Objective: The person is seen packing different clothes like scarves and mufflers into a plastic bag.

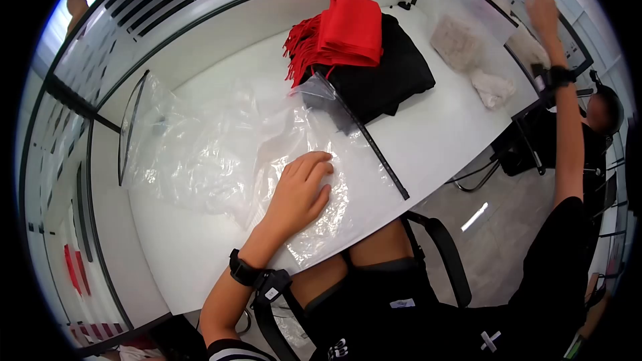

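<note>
My left hand (301,187) rests palm down on a clear plastic bag (314,227) near the table's front edge, its fingers loosely bent and apart. The bag has a black strip (374,147) along one edge. A second crumpled clear bag (194,154) spreads out to the left. My right hand (543,12) is stretched far up to the right, by the partition at the table's side; its fingers are too small and blurred to read. Beyond the bags, a folded red fringed scarf (351,30) lies on a folded black cloth (381,73).
Beige fluffy bundles (458,43) and a whitish one (493,88) lie at the table's right end. Low partitions (107,227) border the white table (200,261). A chair armrest (448,261) is beside my legs. Another person (602,110) is at the far right.
</note>
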Available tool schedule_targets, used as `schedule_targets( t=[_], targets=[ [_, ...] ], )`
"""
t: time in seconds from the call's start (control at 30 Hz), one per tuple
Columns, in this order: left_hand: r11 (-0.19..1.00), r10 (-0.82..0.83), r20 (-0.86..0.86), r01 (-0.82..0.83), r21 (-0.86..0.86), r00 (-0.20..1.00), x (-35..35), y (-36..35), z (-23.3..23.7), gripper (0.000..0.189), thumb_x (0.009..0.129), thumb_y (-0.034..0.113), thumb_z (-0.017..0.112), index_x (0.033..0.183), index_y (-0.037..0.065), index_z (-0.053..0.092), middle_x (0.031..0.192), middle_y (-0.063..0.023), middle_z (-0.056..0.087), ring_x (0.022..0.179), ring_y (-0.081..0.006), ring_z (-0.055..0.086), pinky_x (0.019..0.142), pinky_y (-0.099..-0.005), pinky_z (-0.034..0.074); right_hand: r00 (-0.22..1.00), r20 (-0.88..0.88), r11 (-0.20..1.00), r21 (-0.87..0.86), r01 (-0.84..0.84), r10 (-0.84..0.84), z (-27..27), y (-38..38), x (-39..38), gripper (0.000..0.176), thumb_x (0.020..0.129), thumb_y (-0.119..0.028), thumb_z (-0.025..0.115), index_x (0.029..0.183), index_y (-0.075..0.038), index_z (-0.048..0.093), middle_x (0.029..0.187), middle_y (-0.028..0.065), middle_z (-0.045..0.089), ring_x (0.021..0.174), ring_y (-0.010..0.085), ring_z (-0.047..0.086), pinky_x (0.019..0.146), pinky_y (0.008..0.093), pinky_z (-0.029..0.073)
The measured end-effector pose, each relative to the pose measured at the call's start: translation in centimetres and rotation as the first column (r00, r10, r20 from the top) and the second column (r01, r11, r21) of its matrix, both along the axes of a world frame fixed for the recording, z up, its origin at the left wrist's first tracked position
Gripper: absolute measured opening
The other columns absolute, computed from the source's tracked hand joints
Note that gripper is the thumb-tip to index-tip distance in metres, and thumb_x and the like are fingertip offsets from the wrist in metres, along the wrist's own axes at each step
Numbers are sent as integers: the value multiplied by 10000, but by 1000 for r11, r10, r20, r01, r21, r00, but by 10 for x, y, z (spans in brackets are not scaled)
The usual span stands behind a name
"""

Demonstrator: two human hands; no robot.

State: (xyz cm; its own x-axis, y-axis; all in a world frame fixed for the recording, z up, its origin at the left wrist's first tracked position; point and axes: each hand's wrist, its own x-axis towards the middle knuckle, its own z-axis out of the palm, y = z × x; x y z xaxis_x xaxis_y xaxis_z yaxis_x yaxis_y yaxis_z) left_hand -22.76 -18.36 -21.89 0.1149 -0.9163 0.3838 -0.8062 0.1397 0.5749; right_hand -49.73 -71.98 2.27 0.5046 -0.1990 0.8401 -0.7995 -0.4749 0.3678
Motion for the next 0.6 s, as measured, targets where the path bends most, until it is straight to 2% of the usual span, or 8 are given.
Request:
schedule_targets(
  t=[0.03,0.07,0.13,0.17,0.2,0.3,0.47,0.6],
  targets=[
    [1000,3,3,-3,-2,1000,0,0,0,248,801,51,610,1044,56,559,1263,-119,552,1212,-325,506,1011,-412,386,954,-122,962,19,-272,273,-17,-11,7,388,873,-206,614,1229,-62,561,1178,195,600,1100,389,573,951,450,458],
    [1000,1,-2,-1,-1,1000,1,-1,-2,246,805,57,613,1045,58,559,1266,-118,551,1214,-325,505,1012,-412,384,894,-124,887,245,-392,430,-38,21,26,443,873,-259,647,1235,-24,542,1208,217,565,1151,396,536,974,428,442],
    [1000,1,-6,-1,-2,1000,1,-1,-1,245,807,58,614,1046,59,559,1267,-117,551,1218,-323,503,1012,-413,384,884,-258,880,389,-273,389,-96,5,51,612,856,-368,687,1291,17,495,1249,274,537,1189,423,518,1008,444,424],
    [1000,-4,-10,4,-4,1000,0,0,0,244,809,60,616,1046,59,559,1269,-116,550,1221,-322,502,1012,-414,384,970,-168,694,720,-3,178,-120,7,62,932,757,-485,765,1405,58,374,1324,329,483,1248,451,479,1067,460,384],
    [1000,-4,-4,4,7,1000,1,0,-1,245,813,68,621,1050,63,561,1271,-116,548,1223,-321,499,1017,-418,383,953,-146,519,855,-13,265,-134,25,68,1166,663,-528,810,1491,53,229,1374,360,436,1289,477,439,1098,462,360],
    [1000,-10,-27,11,14,1000,2,0,-3,250,815,79,629,1056,67,564,1272,-116,547,1218,-324,501,1021,-421,384,939,-331,631,750,201,94,-174,7,79,1210,652,-511,814,1516,35,167,1396,354,420,1315,475,414,1106,445,356],
    [1000,-21,-36,20,-18,999,4,3,-5,260,815,86,635,1064,66,564,1263,-115,546,1206,-328,507,1018,-428,391,993,-105,780,625,23,55,-190,-4,79,795,762,-484,739,1340,-31,436,1050,266,656,965,422,638,810,494,506],
    [999,-22,-32,20,-39,999,5,3,-7,259,816,83,632,1064,60,559,1254,-115,546,1201,-327,508,1016,-429,393,989,-137,814,580,34,57,-183,15,77,705,797,-493,698,1291,-33,497,1008,258,662,949,414,639,796,490,500]
  ],
)
